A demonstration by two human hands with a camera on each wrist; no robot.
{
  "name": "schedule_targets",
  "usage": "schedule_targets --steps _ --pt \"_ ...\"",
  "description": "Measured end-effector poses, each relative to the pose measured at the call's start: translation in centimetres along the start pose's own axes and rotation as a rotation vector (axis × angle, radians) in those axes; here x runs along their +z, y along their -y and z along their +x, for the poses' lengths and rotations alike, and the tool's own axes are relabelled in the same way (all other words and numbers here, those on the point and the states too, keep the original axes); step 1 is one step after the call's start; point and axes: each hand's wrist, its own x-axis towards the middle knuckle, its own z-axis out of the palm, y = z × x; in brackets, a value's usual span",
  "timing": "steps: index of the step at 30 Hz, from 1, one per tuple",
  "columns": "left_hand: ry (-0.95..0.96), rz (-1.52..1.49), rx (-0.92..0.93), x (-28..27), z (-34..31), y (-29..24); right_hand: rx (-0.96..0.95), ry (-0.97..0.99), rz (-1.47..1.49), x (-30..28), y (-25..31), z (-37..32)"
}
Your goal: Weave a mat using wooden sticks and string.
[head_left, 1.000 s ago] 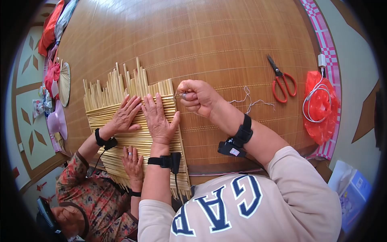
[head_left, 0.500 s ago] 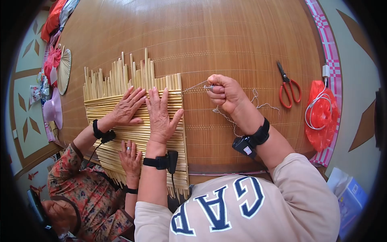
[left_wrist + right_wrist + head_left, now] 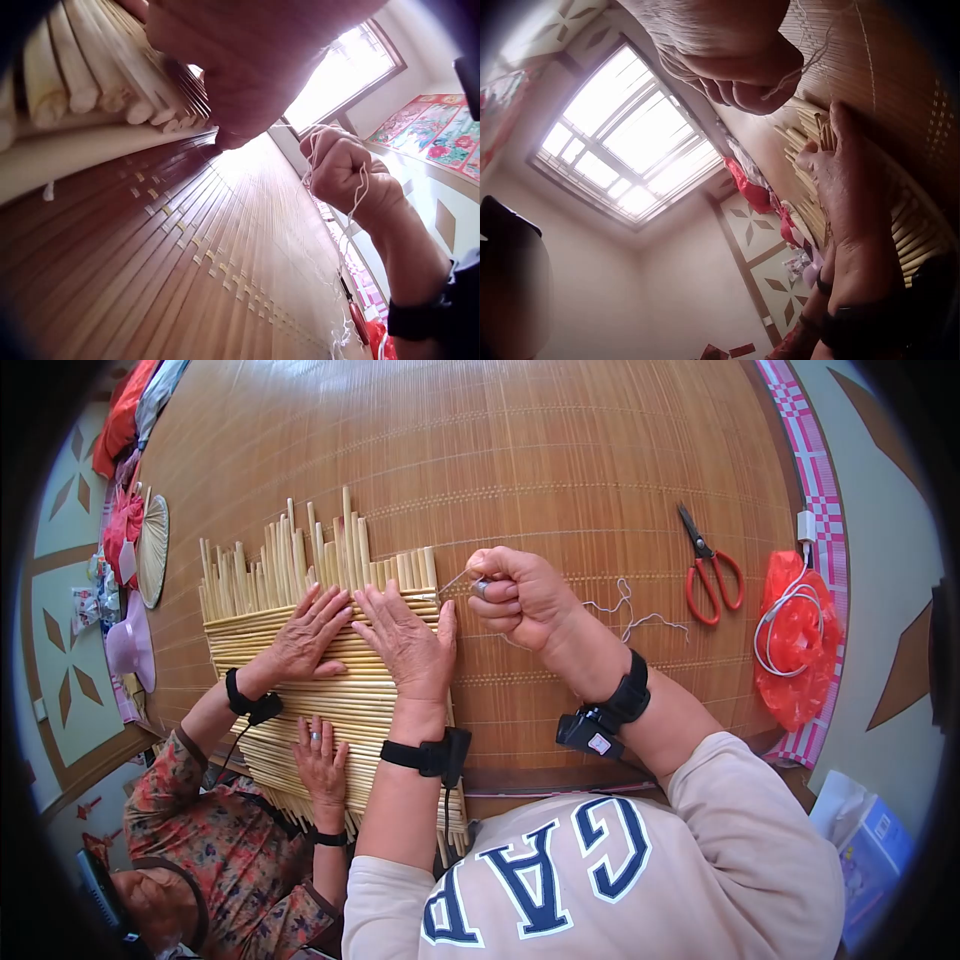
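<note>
My left hand point(image 3: 408, 645) lies with fingers extended on a mat of pale, slender sticks point(image 3: 300, 705), near its upper right corner. Just right of that corner, my right hand point(image 3: 525, 595) is curled and grips white thread. A short stretch of thread point(image 3: 455, 578) runs from the mat's edge to these fingers; more thread point(image 3: 351, 217) hangs from the fist in the left wrist view. One finger of the right hand wears a grey metal band point(image 3: 482, 589). Across the mat's top, upright sticks point(image 3: 345, 540) of uneven length stick out.
Another person's hands point(image 3: 310, 635) rest flat on the mat to my left. Red-handled scissors point(image 3: 712, 575) and a loose thread tail point(image 3: 640, 622) lie to the right on the brown slatted surface point(image 3: 560, 480). Beyond are a red plastic bag point(image 3: 800, 685) with a white cable and, far left, a fan point(image 3: 153, 550).
My right hand first drew away to the right, stretching the thread, then came back left toward the mat's corner. My left hand stays on the mat, its thumb now pointing more upward.
</note>
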Motion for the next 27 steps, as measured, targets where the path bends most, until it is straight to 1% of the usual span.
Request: schedule_targets --steps 2,6,8,9,11,12,14,16,19,21,22,24,25,27 --pt "0.008 0.016 -0.009 0.6 -0.1 0.3 0.020 0.059 0.024 0.5 -0.4 0.2" --pt "0.020 0.048 -0.045 0.4 0.3 -0.4 0.020 0.051 0.064 1.0 -0.5 0.4" --pt "0.008 0.048 -0.033 0.5 0.2 -0.4 -0.007 0.112 0.110 0.5 -0.5 0.9" --pt "-0.003 0.046 -0.022 0.4 0.2 -0.4 -0.006 0.112 0.112 0.9 -0.6 0.8" --pt "0.013 0.031 -0.018 0.5 -0.1 0.0 0.015 0.006 0.113 2.0 -0.5 0.6" --pt "0.027 0.013 -0.016 0.4 0.0 0.0 0.012 0.007 0.116 1.6 -0.4 0.7" --pt "0.008 0.028 -0.011 0.7 0.0 0.0 0.003 0.092 0.141 0.3 -0.1 1.2" --pt "-0.009 0.047 -0.015 0.8 -0.2 0.0 0.005 0.085 0.165 -0.5 0.5 1.1" --pt "-0.050 0.087 0.040 0.5 -0.3 0.0 -0.001 0.046 0.191 -0.7 0.8 0.9" --pt "-0.021 0.162 0.097 0.3 -0.2 -0.1 0.008 0.073 0.166 -0.8 0.8 1.0" --pt "-0.022 0.166 0.099 0.2 -0.2 -0.2 0.007 0.076 0.168 -0.9 0.8 1.0" --pt "0.059 0.180 0.078 0.1 0.0 -0.3 0.020 0.058 0.159 -0.9 1.0 1.1" --pt "0.056 0.183 0.078 0.1 -0.1 -0.3 0.020 0.062 0.159 -0.8 1.2 1.1" --pt "-0.067 0.094 0.120 0.4 -0.5 -0.1 0.014 -0.039 0.052 -0.8 1.7 1.0"
